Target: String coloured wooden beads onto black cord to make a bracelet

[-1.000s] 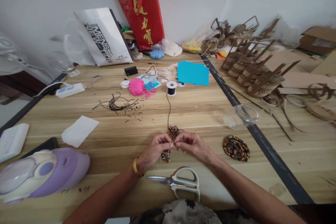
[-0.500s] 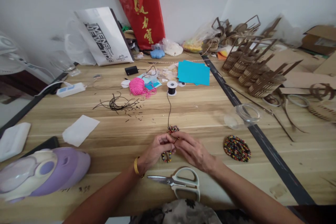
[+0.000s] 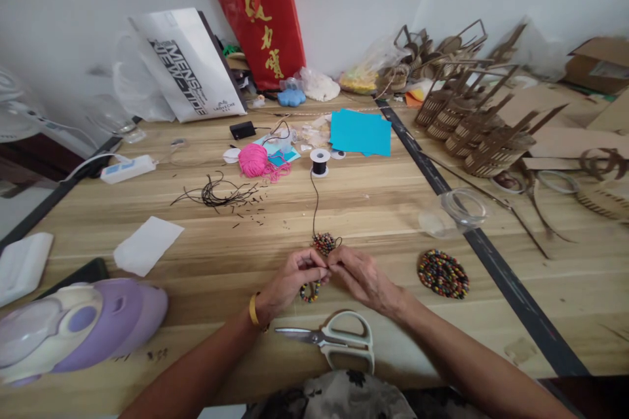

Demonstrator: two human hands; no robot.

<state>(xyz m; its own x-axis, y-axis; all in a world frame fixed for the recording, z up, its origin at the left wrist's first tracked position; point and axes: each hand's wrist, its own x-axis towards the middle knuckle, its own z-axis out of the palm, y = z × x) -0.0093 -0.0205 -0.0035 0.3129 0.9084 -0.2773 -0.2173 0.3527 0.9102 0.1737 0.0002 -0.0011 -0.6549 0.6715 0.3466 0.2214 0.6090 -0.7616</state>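
The left hand [image 3: 296, 277] pinches thin black cord [image 3: 317, 200] between thumb and fingers, with a small loop of coloured beads [image 3: 309, 299] hanging just below its fingertips. The right hand [image 3: 362, 278] meets it fingertip to fingertip, also closed on the cord; the exact grip is partly hidden. A cluster of beads [image 3: 324, 243] sits just beyond the fingers, and the cord runs from it to an upright spool [image 3: 319, 163] farther back on the worktop [image 3: 378, 216]. Scissors [image 3: 344, 340] lie between the forearms, their blades pointing left. A coil of beads [image 3: 443, 273] rests to the right, apart from the right hand. Farther out are loose black strands [image 3: 216, 193], pink yarn [image 3: 253, 160], blue sheets [image 3: 360, 132] and, at far right, brown baskets [image 3: 496, 150].
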